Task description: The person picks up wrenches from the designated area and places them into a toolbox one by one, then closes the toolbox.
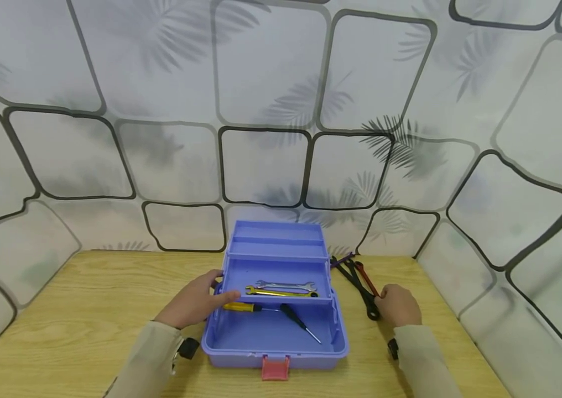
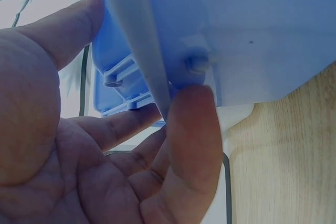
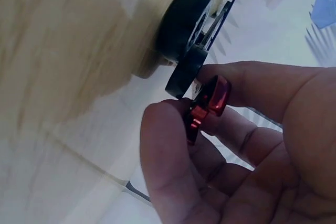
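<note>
A lilac plastic toolbox (image 1: 275,348) stands open with its tiered trays raised. My left hand (image 1: 196,298) grips the left edge of the lower tray (image 1: 281,271), thumb on one side and fingers on the other. That tray holds a silver wrench (image 1: 286,286) and a yellow wrench (image 1: 281,293). In the box bottom lie a yellow-handled screwdriver (image 1: 241,307) and a black-handled screwdriver (image 1: 296,319). To the right of the box, my right hand (image 1: 399,305) pinches the end of a red wrench (image 1: 367,279). Black wrenches (image 1: 358,284) lie against it, their ends close to my fingers in the right wrist view.
A small purple tool (image 1: 343,260) lies behind the black wrenches. A pink latch (image 1: 275,368) hangs at the toolbox front. Patterned walls (image 1: 266,166) enclose the wooden table (image 1: 126,298) at the back and sides.
</note>
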### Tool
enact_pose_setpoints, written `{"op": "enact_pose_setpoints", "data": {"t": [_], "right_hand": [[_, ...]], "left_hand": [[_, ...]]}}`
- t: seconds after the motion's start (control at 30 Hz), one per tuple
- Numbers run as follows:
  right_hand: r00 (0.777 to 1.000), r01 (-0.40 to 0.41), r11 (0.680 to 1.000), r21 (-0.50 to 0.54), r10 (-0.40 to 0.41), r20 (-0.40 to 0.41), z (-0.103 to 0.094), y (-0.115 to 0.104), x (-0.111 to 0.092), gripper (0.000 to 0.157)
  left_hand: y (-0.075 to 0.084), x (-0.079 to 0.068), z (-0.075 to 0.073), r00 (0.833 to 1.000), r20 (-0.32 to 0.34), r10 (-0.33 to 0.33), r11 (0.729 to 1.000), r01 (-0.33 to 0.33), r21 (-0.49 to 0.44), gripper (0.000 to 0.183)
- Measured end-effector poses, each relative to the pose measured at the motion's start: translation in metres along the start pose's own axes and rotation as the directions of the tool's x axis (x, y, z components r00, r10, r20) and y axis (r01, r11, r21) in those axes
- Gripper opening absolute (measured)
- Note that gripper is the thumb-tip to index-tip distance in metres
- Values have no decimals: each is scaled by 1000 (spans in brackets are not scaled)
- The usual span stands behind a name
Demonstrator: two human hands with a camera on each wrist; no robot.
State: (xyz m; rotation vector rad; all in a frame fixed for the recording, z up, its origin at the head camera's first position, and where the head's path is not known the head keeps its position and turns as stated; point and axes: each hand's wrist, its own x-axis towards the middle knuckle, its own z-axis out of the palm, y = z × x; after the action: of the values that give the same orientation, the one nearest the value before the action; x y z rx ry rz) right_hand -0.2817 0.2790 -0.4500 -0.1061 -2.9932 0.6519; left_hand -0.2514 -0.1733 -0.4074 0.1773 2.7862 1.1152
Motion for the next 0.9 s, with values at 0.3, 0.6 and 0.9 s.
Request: {"op": "enact_pose_setpoints", "data": {"t": [0.3,0.6,0.9], "right_hand": [[999,-20,999,-31,21,26,-4,-6,-2,40],[998,-48,998,-36,49,39,0,-5,2,44],[996,-84,996,-21,84,20,-8,-6,-1,40]], "left_hand": [[2,0,-2,1000,4,2,1000,-2,-1,87],[2,-2,-4,1000,5,-7,1000,7,-4,86],[2,-2,-2,1000,12,-12,1000,12,-8,87]]}}
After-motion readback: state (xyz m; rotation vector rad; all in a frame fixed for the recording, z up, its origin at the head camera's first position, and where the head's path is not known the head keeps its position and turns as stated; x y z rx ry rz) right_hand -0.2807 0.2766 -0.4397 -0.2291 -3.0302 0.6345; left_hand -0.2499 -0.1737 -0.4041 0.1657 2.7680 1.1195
